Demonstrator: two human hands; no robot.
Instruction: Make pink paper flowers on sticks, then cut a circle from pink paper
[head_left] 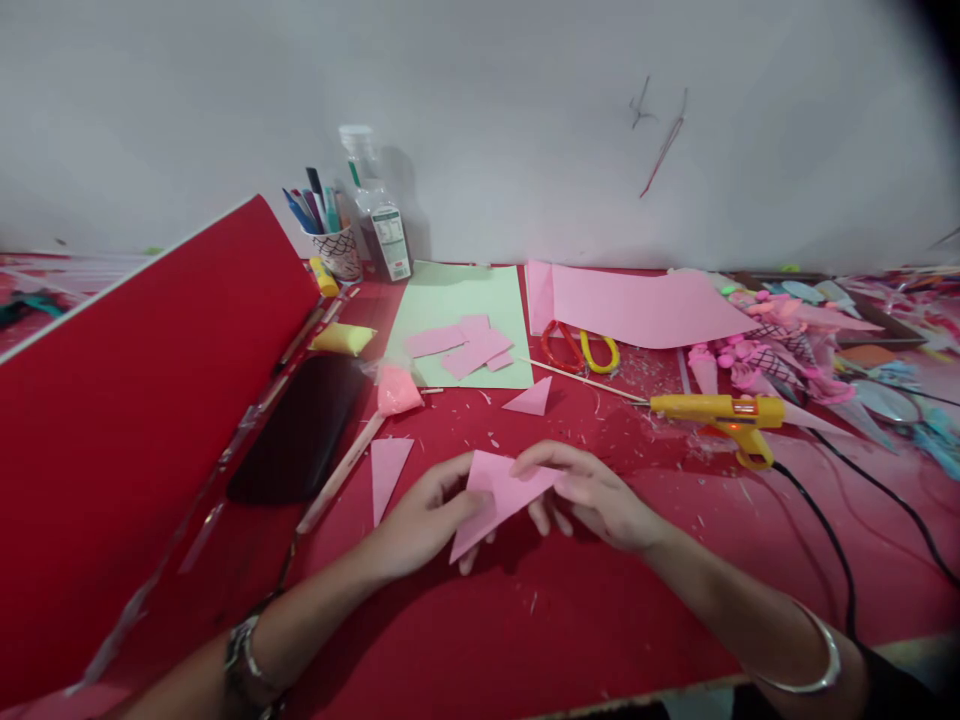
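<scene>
My silver bangle point(834, 656) is shining; my left hand point(433, 512) and right hand point(604, 495) are grasping triangular pink paper point(504, 490) (shaping, I suppose); next is probably requiring aligned edges.

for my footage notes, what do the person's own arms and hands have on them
The left hand and right hand are ungloved. The left arm wears a dark band and a silvery bangle; the right arm wears another silvery bangle, with a black sleeve beyond it.
</scene>
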